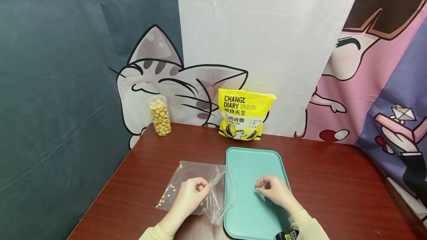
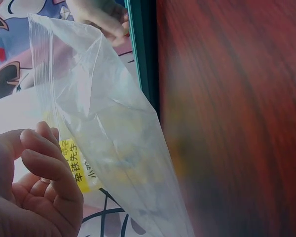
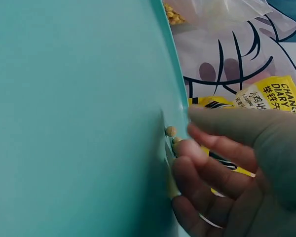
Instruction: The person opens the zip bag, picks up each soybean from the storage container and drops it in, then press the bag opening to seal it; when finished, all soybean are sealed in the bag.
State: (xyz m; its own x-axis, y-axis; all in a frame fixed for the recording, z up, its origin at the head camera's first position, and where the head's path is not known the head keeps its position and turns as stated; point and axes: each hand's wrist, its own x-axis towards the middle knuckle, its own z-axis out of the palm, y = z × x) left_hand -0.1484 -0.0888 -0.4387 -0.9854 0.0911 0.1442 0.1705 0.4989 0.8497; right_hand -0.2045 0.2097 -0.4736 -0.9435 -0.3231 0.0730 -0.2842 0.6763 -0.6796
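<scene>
My left hand [image 1: 192, 195] pinches the mouth of a clear zip bag [image 1: 200, 171] between thumb and fingertips. The bag lies on the table, its mouth lifted over the left rim of a turquoise tray [image 1: 253, 210]. Several small round pale beans [image 1: 162, 200], like soybeans, are inside at the bag's left end. Over the tray, my right hand [image 1: 274, 192] reaches down with bent fingers. In the right wrist view, a few beans [image 3: 171, 132] lie on the tray just beyond the fingertips, with thumb and fingers apart.
A yellow printed pouch [image 1: 247, 114] stands behind the tray. At the table's back left is a clear jar [image 1: 161, 117] of popcorn-like yellow pieces. Cartoon-printed curtains [image 1: 273, 29] hang close behind the brown table [image 1: 337, 192].
</scene>
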